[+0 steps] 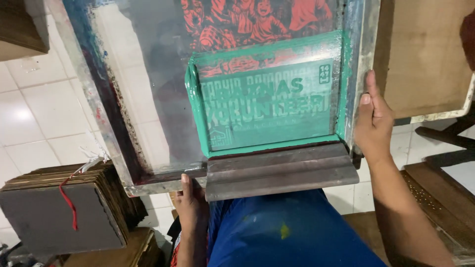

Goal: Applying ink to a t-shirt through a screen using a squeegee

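Screen-printing frame [237,99], metal-edged, is seen tilted over the lap, mesh smeared with teal-green ink around a rectangular masked area, red print showing through at the top. A grey squeegee [279,170] is laid across the frame's near edge, touching the green ink border.

Frame's right edge is gripped by the right hand [373,121], fingers curled behind the metal rail, thumb pressed upright along the front. Frame's lower left corner is held from beneath by the left hand [190,205], thumb up on the rail beside the squeegee's left end; fingers are hidden, so how tightly they are closed cannot be told.

Blue cloth [287,232] with a yellow spot lies below the squeegee, between the two arms. A stack of cardboard sheets [64,207] with a red string sits at left on the white tiled floor [44,113]. A wooden board [425,54] is seen at right behind the frame.
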